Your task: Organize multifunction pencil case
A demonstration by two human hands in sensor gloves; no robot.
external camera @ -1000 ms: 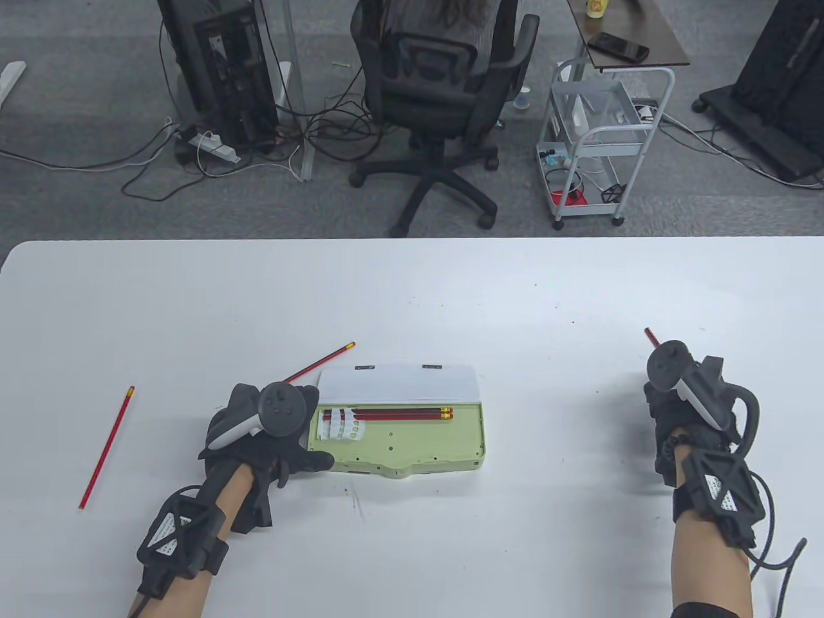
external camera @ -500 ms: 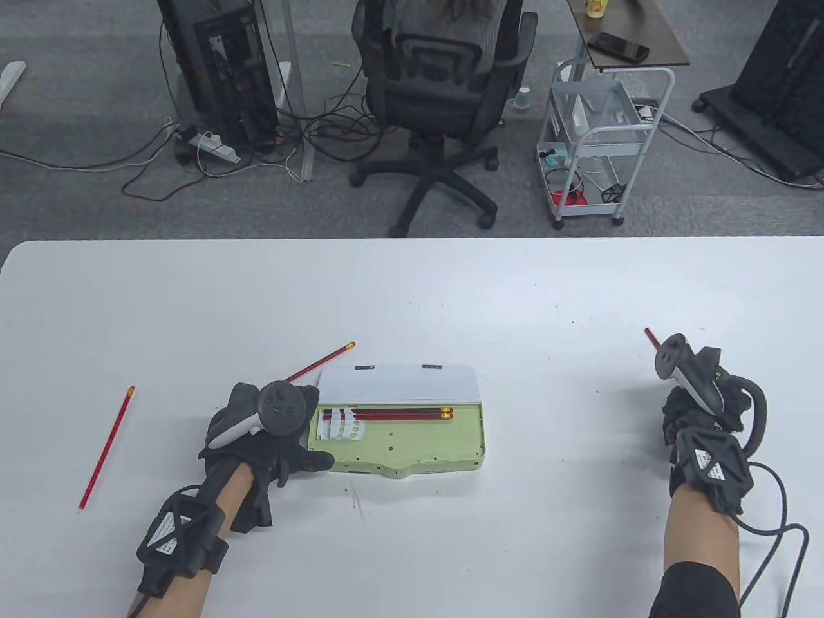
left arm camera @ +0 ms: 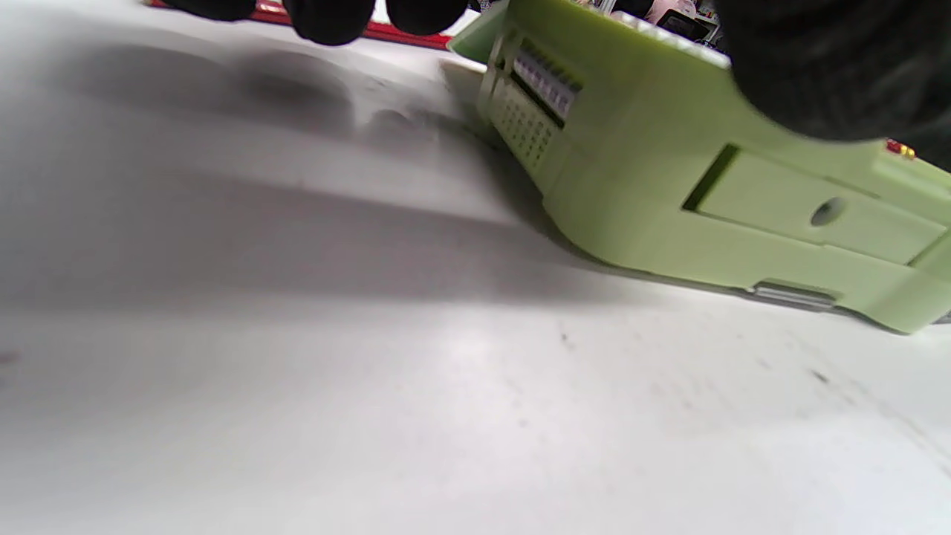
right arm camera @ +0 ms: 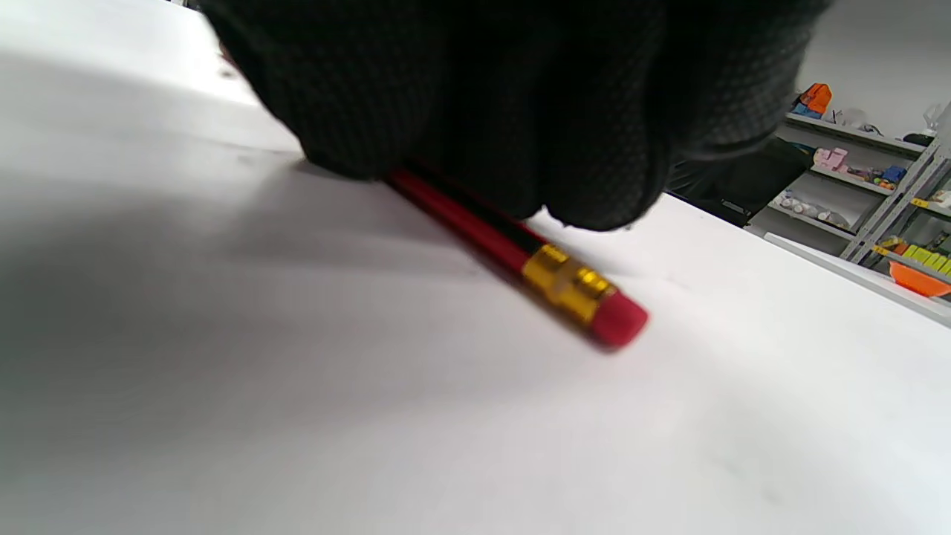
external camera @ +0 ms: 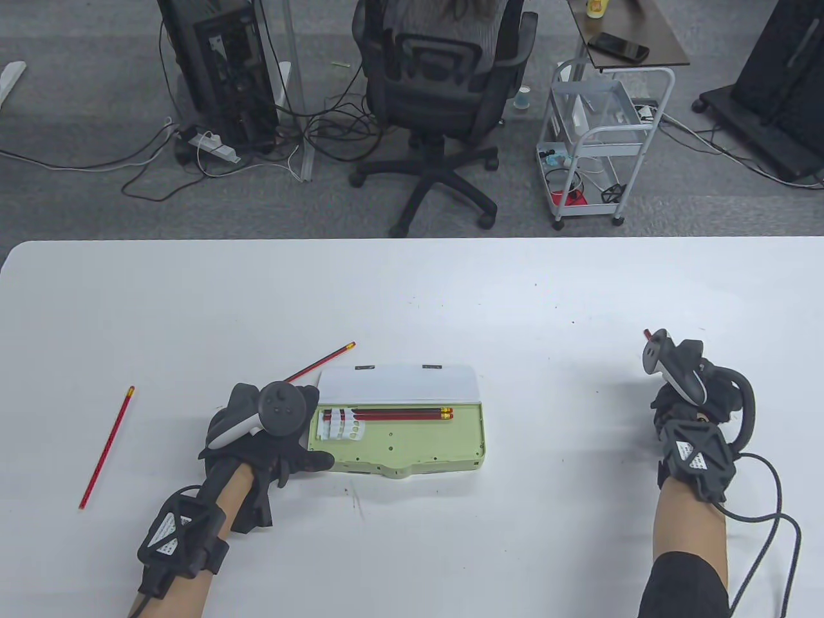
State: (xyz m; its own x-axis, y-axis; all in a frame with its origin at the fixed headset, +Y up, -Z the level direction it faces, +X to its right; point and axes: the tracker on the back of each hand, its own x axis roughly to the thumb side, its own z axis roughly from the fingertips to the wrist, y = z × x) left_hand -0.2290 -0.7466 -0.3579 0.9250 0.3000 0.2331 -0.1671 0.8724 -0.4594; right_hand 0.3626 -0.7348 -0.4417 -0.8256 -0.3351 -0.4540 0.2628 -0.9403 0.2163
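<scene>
The green pencil case (external camera: 412, 444) lies open in the middle of the table, its white lid (external camera: 399, 385) folded back. Two red pencils (external camera: 399, 414) lie inside, their left ends under white loops (external camera: 341, 425). My left hand (external camera: 283, 444) rests at the case's left end with the thumb on its front rim; the left wrist view shows the case (left arm camera: 706, 193) and the fingertips (left arm camera: 327, 15) on the table beside it. My right hand (external camera: 679, 402) is at the far right, its fingers closed over a red pencil (right arm camera: 535, 260) that lies on the table; the tip (external camera: 647, 333) pokes out beyond the hand.
One loose red pencil (external camera: 322, 362) lies just behind my left hand, and it shows in the left wrist view (left arm camera: 401, 31). Another loose pencil (external camera: 106, 447) lies at the far left. The white table (external camera: 515, 309) ends at the far edge; chair and cart stand beyond.
My right hand has tipped forward and lowered onto the pencil at the right, shifting slightly away from me. My left hand and the case have not moved.
</scene>
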